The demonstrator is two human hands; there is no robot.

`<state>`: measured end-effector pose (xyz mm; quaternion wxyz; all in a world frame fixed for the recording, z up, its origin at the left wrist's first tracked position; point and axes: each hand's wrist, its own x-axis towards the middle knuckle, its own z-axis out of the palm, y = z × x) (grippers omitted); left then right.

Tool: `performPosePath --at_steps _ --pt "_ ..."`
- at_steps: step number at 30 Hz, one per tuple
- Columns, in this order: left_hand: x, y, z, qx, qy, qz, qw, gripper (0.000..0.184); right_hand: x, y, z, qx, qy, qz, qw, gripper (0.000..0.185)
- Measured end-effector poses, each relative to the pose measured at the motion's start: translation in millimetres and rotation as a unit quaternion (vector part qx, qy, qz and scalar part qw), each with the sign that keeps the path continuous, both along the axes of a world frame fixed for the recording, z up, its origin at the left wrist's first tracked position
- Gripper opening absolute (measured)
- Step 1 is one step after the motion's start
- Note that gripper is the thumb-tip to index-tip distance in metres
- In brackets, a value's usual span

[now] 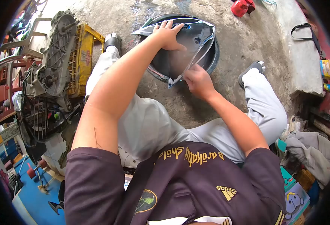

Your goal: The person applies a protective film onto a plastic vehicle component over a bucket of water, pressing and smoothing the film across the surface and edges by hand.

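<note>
A motorcycle headlight unit with a dark inside, round holes and clear pointed edges rests tilted across a round black basin. My left hand lies on its upper part, fingers spread and pressed to the surface. At the lower right edge of the unit, my right hand is closed, its fingers bent against the rim. Whether a small cloth or tool is also inside that fist is hidden. The basin stands on the concrete floor between my feet, mostly covered by the unit.
To the left, a metal engine casing leans by a yellow crate. A red container sits at the far right. A concrete ledge with a black strap runs along the right, above a grey cloth.
</note>
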<state>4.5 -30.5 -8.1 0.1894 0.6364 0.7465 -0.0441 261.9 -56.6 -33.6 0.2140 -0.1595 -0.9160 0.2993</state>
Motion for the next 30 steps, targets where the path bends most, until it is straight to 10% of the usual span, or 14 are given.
performPosePath --at_steps 30 --pt "0.4 -5.3 -0.9 0.025 0.015 -0.009 1.0 0.122 0.2 4.1 -6.3 -0.019 -0.027 -0.061 0.998 0.008"
